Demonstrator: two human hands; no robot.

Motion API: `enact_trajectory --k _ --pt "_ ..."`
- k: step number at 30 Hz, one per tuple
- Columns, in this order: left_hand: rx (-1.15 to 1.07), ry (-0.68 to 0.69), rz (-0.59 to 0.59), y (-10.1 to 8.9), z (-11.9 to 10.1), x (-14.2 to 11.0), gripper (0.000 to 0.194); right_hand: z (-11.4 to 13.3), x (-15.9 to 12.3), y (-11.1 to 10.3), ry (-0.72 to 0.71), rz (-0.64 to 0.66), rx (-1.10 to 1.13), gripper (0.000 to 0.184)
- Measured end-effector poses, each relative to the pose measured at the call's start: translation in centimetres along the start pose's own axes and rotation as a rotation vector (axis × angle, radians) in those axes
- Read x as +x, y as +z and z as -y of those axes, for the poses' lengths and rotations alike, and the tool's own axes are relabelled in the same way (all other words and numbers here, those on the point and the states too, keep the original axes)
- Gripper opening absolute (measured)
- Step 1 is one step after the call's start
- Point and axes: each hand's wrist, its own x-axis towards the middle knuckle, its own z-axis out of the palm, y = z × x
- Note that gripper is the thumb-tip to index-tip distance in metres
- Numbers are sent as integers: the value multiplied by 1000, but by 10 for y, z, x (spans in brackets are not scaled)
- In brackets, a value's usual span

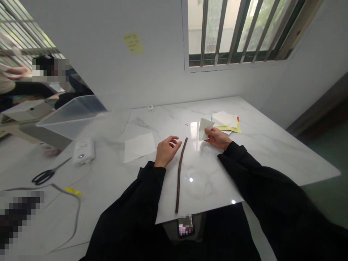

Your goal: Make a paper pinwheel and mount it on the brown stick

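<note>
Pinched between the thumb and fingers of my right hand [216, 137] is a small piece of white paper [204, 127], held up off the table. My left hand [168, 149] is empty, its fingers apart and slightly curled. Just right of that hand, a thin dark brown stick [179, 177] lies lengthwise on the marbled white table [212, 170]. To the left lies a flat white sheet of paper [140, 146]. Behind my right hand is a small pile of white and yellow papers [227, 121]. Two tiny shiny bits [186, 124] lie beyond the stick.
On the left are black-handled scissors [45, 176], a white power strip [83, 151], a grey cable [78, 214] and a clear plastic bin [73, 114]. A yellow sticky note [133, 43] is on the wall beside a barred window [239, 32]. People sit at the far left.
</note>
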Motion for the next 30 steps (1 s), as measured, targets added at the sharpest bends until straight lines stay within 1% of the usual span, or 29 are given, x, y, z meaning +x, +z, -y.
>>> enact_trajectory --k 3,5,6,8,10,12,15,17,20,25,27,30 --pt "209 158 63 11 -5 2 35 -4 2 -1 6 -1 -46 52" --pt "246 207 95 16 -7 3 36 -7 3 2 -3 21 -63 51" --pt "230 201 100 17 -6 4 35 -8 4 4 -14 33 -78 50" --pt "121 116 84 16 -4 7 33 -8 4 7 -45 53 -134 47" --pt "-78 -40 58 11 -2 10 33 -7 3 11 -80 63 -225 46" --pt "-311 -168 68 4 -2 12 40 -3 1 14 -113 73 -326 43" --pt "-593 -257 137 -4 -9 11 49 2 -1 21 -180 74 -451 36" --pt "-690 -301 171 -8 -16 8 51 5 -2 25 -241 68 -511 33" --pt "-738 -314 236 -10 -24 4 55 9 -5 29 -368 84 -611 26" --pt "-676 -298 325 -13 -31 0 50 18 -9 32 -593 93 -805 18" --pt "-670 -302 339 -13 -32 -1 45 21 -11 34 -655 93 -878 15" --pt "-692 -301 351 -13 -34 -2 37 24 -14 36 -698 108 -943 12"
